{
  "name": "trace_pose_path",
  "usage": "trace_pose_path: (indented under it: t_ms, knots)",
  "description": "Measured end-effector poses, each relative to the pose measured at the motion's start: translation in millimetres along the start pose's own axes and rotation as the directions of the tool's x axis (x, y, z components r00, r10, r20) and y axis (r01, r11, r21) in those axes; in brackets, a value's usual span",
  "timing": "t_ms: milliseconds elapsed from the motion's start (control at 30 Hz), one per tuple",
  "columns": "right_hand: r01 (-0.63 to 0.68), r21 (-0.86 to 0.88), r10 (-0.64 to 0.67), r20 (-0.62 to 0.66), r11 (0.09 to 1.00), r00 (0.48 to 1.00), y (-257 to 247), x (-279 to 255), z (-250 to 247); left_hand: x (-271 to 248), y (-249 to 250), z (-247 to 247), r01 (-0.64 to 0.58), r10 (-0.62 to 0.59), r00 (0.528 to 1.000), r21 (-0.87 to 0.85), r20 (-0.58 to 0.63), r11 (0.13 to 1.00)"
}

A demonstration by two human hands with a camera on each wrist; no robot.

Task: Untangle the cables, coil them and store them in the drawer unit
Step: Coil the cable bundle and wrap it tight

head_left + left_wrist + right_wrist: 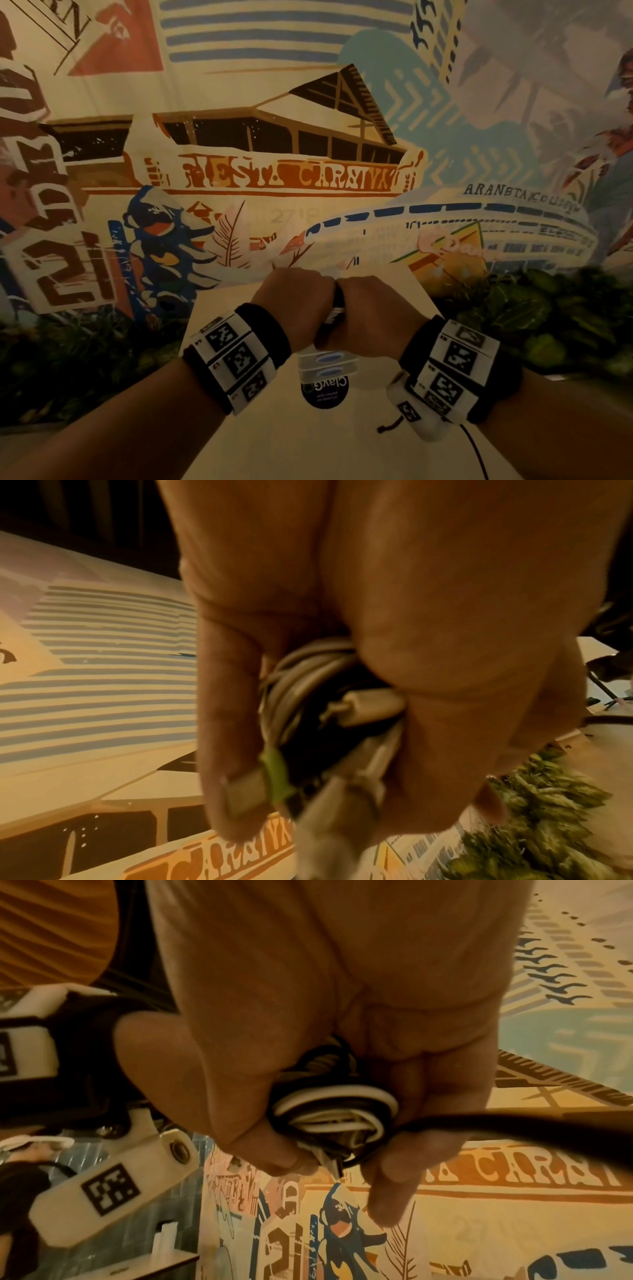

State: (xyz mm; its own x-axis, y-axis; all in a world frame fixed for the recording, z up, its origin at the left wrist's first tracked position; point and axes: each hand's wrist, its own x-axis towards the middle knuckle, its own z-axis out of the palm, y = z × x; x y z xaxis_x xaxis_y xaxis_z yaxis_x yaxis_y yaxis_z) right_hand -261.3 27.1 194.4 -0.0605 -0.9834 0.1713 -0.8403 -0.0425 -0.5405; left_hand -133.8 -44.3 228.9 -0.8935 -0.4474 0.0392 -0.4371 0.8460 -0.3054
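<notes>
A tangled bundle of black and white cables [337, 303] is held up between both fists above the table. My left hand [291, 308] grips one side; in the left wrist view its fingers curl round white cables [308, 674], a white plug [369, 704] and a green-tipped connector [274, 775]. My right hand [373, 311] grips the other side, where the black and white cable loops [335, 1110] sit in its curled fingers and a black cable [514, 1123] runs off to the right. A clear drawer unit [325, 368] with a dark round label stands on the table below the hands.
The pale wooden table [308, 438] lies under my arms. A painted mural wall [291, 171] fills the background. Green foliage [548, 325] lines the base of the wall on both sides. A thin black wire [476, 452] trails from my right wristband.
</notes>
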Motion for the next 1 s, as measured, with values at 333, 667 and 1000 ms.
trace_pose_path:
  t_ms: [333,667,1000]
  knots:
    - [-0.001,0.075,0.001,0.007,0.997,1.0,5.4,0.8,-4.4,-3.9,-13.6,10.9,-0.008,-0.01,0.974,-0.079,-0.226,0.997]
    - [-0.117,0.845,0.084,0.085,0.522,0.993,15.3,-11.6,-16.9,-25.6,-48.7,28.3,-0.045,-0.199,0.974,-0.953,-0.108,0.298]
    - [-0.05,0.943,-0.321,0.161,0.329,0.933,-9.3,-9.4,-16.6,-17.1,-17.1,-13.4,-0.352,0.035,0.933,-0.93,-0.357,-0.103]
